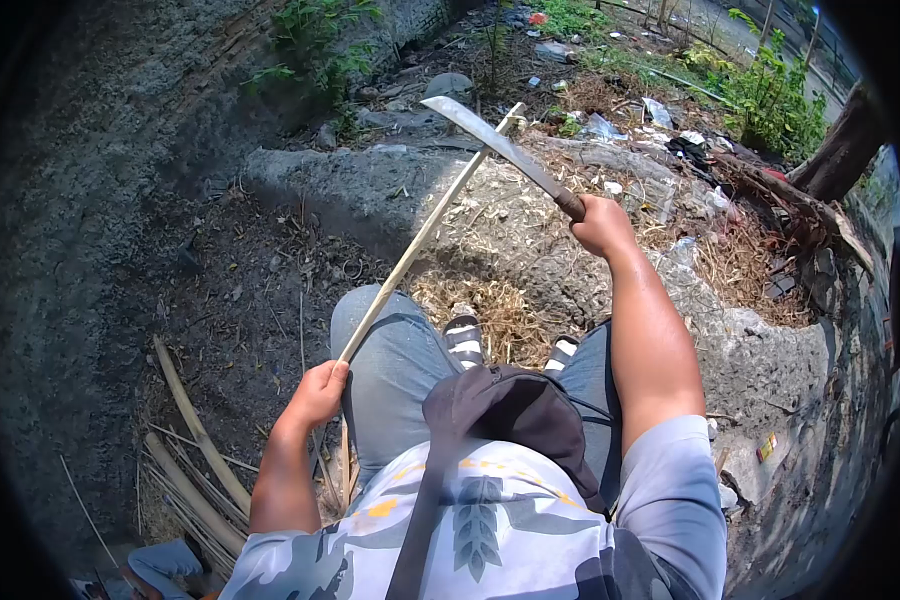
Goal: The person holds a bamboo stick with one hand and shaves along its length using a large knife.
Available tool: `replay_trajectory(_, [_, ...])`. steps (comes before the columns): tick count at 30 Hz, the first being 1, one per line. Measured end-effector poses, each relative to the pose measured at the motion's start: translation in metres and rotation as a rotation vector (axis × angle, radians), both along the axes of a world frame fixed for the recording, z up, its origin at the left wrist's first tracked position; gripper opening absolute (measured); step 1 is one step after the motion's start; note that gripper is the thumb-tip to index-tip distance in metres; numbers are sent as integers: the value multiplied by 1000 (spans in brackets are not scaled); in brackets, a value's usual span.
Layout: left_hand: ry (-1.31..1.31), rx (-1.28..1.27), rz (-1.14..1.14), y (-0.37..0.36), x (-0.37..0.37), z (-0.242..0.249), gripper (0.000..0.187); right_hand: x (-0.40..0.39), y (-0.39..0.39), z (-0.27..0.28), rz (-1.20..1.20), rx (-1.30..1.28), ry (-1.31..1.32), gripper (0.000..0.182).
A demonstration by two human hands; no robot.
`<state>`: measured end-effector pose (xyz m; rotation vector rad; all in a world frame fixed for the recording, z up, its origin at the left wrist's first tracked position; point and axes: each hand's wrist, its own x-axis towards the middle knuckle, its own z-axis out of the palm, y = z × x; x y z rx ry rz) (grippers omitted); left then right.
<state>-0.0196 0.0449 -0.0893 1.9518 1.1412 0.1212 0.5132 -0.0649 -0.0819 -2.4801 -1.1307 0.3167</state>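
My left hand is closed round the lower end of a long pale bamboo strip, beside my left knee. The strip slants up and away to the right, over my knee, its far end above the pale stone ledge. In my right hand is the brown handle of a machete, raised out in front of me. Its long metal blade points up and to the left and crosses the strip near the strip's far end in this view. Fingers of both hands are wrapped tight.
Dry shavings lie round my sandals. Curved bamboo poles rest at lower left, close to another person's leg. A rough wall rises on the left. Litter, green plants and a tree trunk stand beyond the stone ledge.
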Motion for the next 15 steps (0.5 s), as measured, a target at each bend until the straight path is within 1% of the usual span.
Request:
replay_trajectory(1, [-4,45,-19,-1,5,1,46,9,3,-9,-153,70,65,28])
replay_trajectory(2, [-5,91,-37,0,6,4,45,16,2,-20,-143,49,52,30])
replay_trajectory(3, [5,-3,3,0,7,10,45,14,-3,-17,-135,23,39,31])
replay_trajectory(5, [29,-194,65,1,12,21,45,-9,-2,11,-157,-34,78,29])
replay_trajectory(6, [11,-168,42,5,10,14,44,-5,0,-3,-110,56,55,30])
replay_trajectory(8, [-17,-121,-1,11,-7,-9,43,2,1,-8,-56,120,285,32])
replay_trajectory(9, [-15,-123,11,9,-11,-14,45,5,3,-10,-26,154,400,32])
replay_trajectory(10, [-20,-117,26,9,-13,-17,46,10,6,-20,23,252,425,34])
replay_trajectory(11, [-28,-108,44,11,-13,-19,48,15,8,-27,30,264,424,30])
replay_trajectory(13, [-54,-72,21,12,-13,-22,45,11,8,-23,50,282,427,23])
replay_trajectory(14, [-64,-58,7,11,-13,-23,43,14,11,-27,36,223,396,36])
replay_trajectory(15, [-60,-89,15,10,-13,-21,43,14,11,-26,47,215,383,33])
